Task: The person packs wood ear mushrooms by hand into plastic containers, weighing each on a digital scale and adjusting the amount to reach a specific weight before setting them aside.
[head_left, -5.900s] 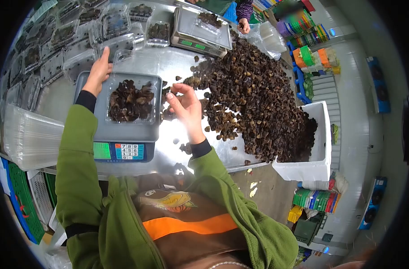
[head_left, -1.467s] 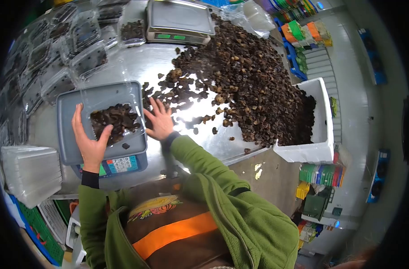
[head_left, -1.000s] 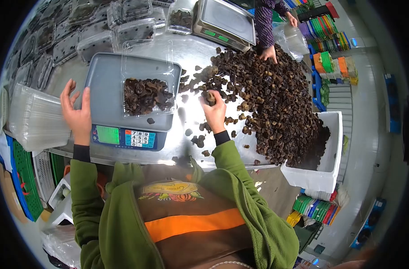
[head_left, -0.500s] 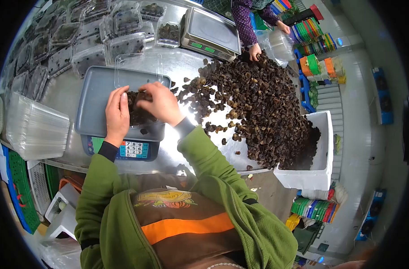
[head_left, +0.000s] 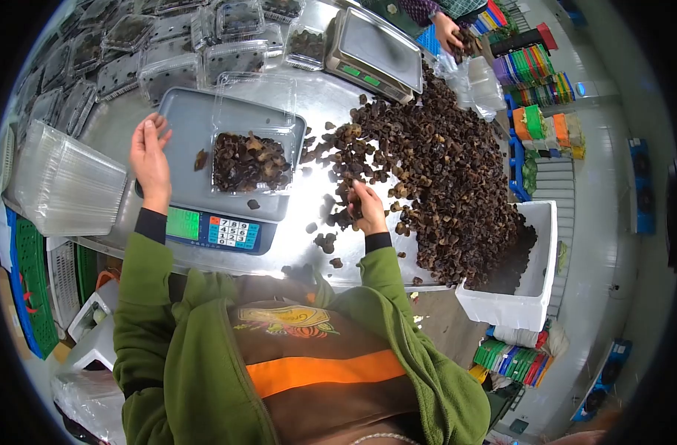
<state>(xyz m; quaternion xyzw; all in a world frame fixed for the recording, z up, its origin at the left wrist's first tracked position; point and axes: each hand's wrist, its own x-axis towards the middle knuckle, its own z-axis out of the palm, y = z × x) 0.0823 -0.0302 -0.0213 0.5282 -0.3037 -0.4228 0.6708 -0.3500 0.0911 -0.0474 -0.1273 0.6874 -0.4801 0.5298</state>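
Note:
An open clear plastic clamshell box [head_left: 253,189] filled with dark wood ear mushrooms [head_left: 251,162] sits on the grey tray [head_left: 194,111] of a digital scale [head_left: 234,233]. Two loose pieces lie on the tray beside the box. My left hand [head_left: 151,159] is raised over the tray's left edge, fingers loosely bent, with nothing visible in it. Right of the scale, my right hand [head_left: 368,209] is closed around some wood ear mushrooms, dark pieces showing at its fingertips. It is at the near left edge of a large mushroom heap [head_left: 449,178].
Filled clamshell boxes [head_left: 123,74] crowd the back left. Stacked empty boxes [head_left: 71,182] stand at left. A second scale [head_left: 375,52] is at the back. A white foam box [head_left: 509,300] stands right. A co-worker's hand [head_left: 448,33] holds mushrooms above a plastic bag.
My hands have parted from the clamshell box: the left moved left and up, the right moved right to the heap's edge. The co-worker's hand lifted mushrooms off the heap. The view shifted.

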